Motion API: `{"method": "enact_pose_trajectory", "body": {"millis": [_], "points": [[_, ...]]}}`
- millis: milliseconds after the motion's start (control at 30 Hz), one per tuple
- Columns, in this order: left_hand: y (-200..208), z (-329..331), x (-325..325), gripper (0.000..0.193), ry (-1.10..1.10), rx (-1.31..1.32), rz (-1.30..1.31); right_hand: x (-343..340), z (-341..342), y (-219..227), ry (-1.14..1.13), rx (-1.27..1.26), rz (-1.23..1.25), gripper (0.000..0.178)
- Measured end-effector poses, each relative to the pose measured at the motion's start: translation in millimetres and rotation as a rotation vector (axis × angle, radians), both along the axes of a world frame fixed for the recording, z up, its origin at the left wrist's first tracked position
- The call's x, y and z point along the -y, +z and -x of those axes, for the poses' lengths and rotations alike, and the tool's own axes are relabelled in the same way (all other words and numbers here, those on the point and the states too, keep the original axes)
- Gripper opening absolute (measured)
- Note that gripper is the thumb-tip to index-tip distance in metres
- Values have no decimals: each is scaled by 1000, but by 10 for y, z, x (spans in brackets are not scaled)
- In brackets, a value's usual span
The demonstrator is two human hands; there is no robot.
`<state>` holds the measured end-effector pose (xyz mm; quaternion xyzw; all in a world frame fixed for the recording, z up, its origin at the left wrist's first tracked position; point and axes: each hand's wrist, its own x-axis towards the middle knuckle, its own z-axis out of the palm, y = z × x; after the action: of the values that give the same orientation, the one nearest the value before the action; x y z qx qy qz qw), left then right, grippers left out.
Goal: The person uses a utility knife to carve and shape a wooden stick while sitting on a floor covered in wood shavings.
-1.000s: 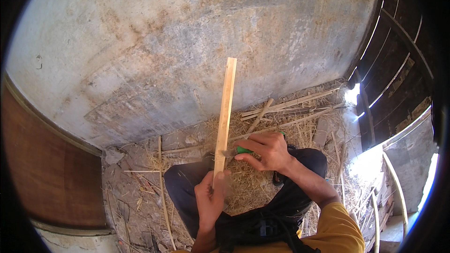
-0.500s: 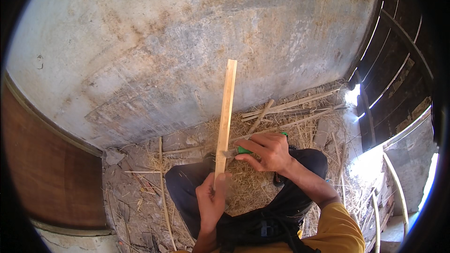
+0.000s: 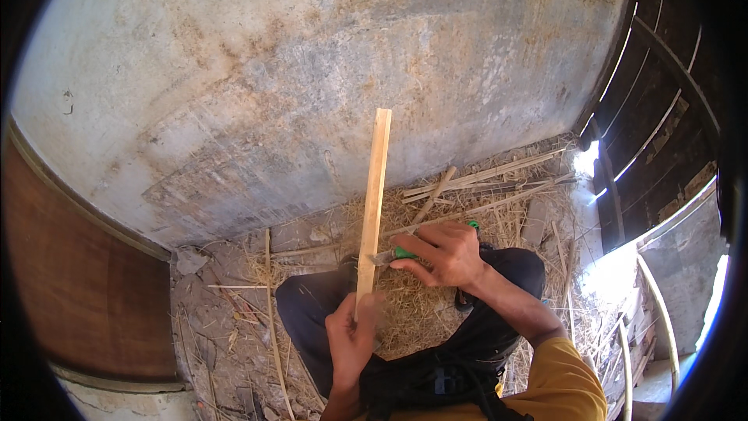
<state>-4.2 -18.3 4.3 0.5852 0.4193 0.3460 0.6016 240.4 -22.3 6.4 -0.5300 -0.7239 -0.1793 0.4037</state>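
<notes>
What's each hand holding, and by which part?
Left hand grips the wooden strip at its lower end. Right hand holds a green-handled knife by the handle, blade against the strip.

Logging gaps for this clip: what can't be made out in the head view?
- Knife: the right hand covers most of its green handle; the blade is too small to show whether it bites into the slat.
- Slat's lower end: hidden in the left hand.
- Person's feet: covered by the legs and straw.
- Picture rim: black, hiding the corners.
</notes>
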Motion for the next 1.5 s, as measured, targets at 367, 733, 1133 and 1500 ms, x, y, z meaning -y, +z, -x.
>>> {"method": "enact_pose_trajectory", "body": {"millis": [367, 733, 1133, 1500], "points": [[13, -12, 57, 29, 38, 13, -28, 17, 58, 45, -25, 34, 7, 30], [-174, 129, 130, 26, -32, -45, 27, -55, -153, 99, -135, -98, 34, 30], [-220, 275, 298, 28, -84, -79, 92, -165, -546, 85, -283, -244, -24, 24], [-134, 254, 300, 31, -142, -29, 239, -134, -546, 112, -134, -444, 124, 27]]}}
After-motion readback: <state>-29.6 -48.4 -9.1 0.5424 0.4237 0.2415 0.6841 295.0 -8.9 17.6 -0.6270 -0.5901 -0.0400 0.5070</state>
